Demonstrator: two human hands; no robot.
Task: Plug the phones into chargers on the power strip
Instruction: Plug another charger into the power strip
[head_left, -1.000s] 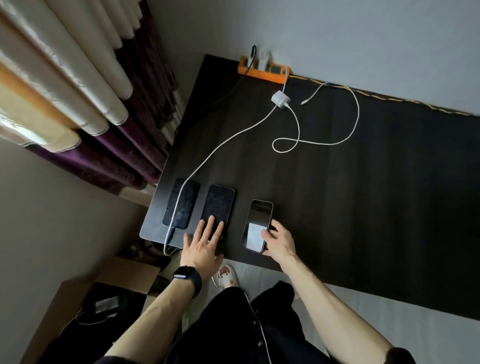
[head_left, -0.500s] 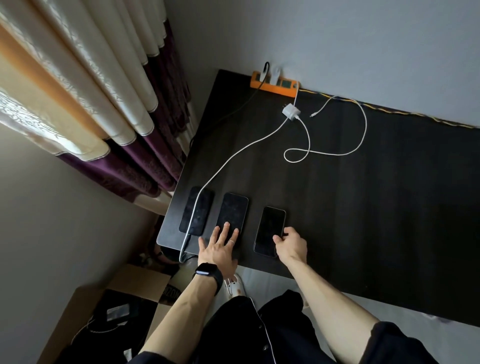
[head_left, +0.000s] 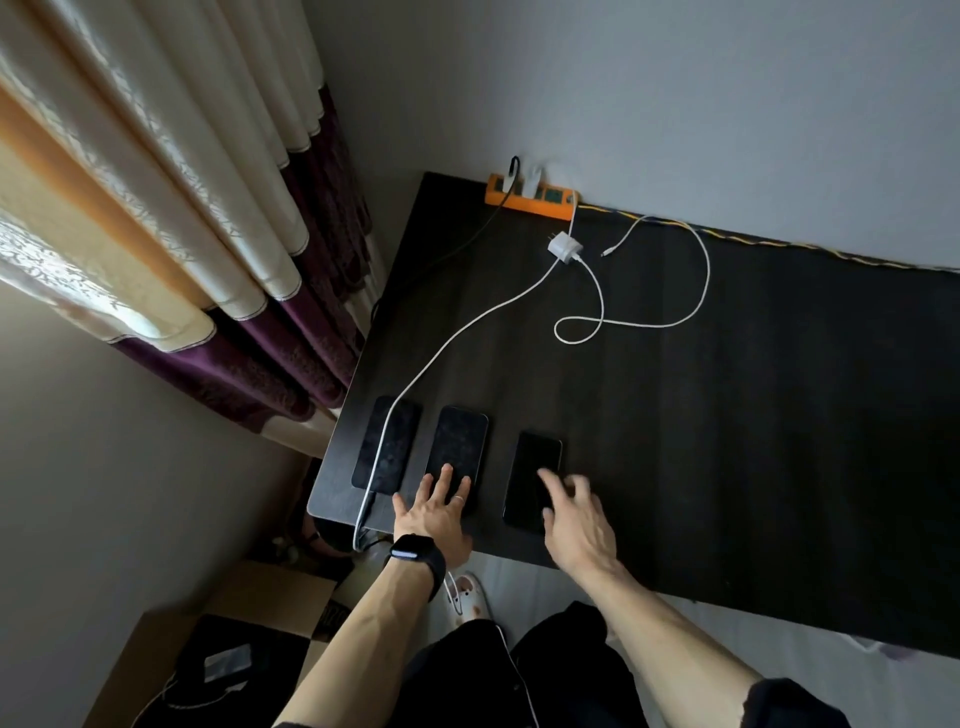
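Head view: my left hand (head_left: 434, 512) lies flat, fingers straight and spread, on the near end of the middle phone (head_left: 457, 441) of 3 set side by side at the black table's (head_left: 727, 415) near left corner. My right hand (head_left: 576, 530), blurred, hangs open with loose fingers over the near end of the right phone (head_left: 532, 467), holding nothing; I cannot tell whether it touches. A white cable (head_left: 467, 330) runs from near the orange power strip (head_left: 530, 200) at the wall, across the left phone (head_left: 387, 441), and loops off the table's edge. 1 white charger (head_left: 563, 247) lies on the table just in front of the strip, its looped cable (head_left: 696, 291) ending loose beside it.
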